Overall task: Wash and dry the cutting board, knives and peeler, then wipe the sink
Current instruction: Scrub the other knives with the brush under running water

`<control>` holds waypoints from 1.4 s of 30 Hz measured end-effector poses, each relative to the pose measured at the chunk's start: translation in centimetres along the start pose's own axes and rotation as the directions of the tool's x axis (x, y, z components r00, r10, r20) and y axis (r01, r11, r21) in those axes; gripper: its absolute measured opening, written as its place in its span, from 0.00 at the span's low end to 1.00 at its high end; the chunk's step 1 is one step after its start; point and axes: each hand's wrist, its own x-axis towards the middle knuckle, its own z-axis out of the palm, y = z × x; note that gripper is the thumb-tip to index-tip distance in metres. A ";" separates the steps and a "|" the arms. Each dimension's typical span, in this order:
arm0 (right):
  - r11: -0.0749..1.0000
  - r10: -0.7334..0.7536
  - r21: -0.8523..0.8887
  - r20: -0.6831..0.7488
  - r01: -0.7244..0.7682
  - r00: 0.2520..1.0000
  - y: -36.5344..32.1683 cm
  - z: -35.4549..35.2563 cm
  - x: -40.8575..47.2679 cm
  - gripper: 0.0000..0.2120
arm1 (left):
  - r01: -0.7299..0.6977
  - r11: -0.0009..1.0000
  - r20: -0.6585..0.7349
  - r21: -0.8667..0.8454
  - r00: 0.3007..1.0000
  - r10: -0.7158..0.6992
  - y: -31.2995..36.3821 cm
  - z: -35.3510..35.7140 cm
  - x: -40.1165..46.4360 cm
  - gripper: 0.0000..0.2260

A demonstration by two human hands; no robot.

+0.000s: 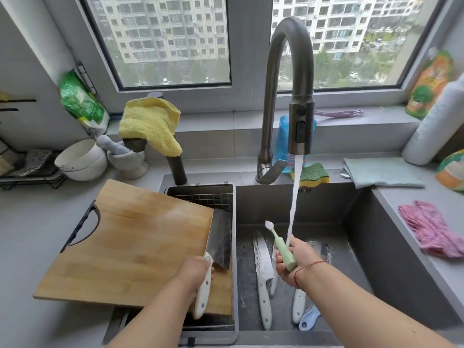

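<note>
- Head view: your left hand (194,273) grips the cleaver (221,237) by its handle, blade pointing away over the cutting board (130,242).
- Your right hand (295,262) holds a green brush (281,244), bristles up, under the running water (293,197).
- 2 knives (262,270) lie lengthwise in the sink (356,222).

Grey countertop (37,222) bears cutting board (130,242) at centre left, pink cloth (431,229) at right, white bowl (80,159) upper left.
</note>
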 end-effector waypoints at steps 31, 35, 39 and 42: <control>0.980 -0.014 -0.198 -0.235 -0.034 0.972 -1.8 -8.5 3.0 0.11 | 0.199 0.972 0.258 -0.126 0.952 -0.162 2.2 14.2 0.0 0.13; 0.954 0.039 -0.279 -0.247 -0.110 0.968 -1.9 -10.6 4.7 0.11 | 0.271 0.956 0.290 -0.110 0.929 -0.229 1.0 15.6 1.5 0.18; 0.910 0.101 -0.361 -0.286 -0.205 0.953 -1.5 -11.6 6.2 0.16 | 0.318 0.940 0.322 -0.124 0.909 -0.265 0.0 17.3 2.4 0.20; 0.908 0.147 -0.340 -0.287 -0.244 0.947 -1.1 -11.8 7.3 0.20 | 0.359 0.927 0.321 -0.113 0.896 -0.307 -0.8 18.7 2.8 0.21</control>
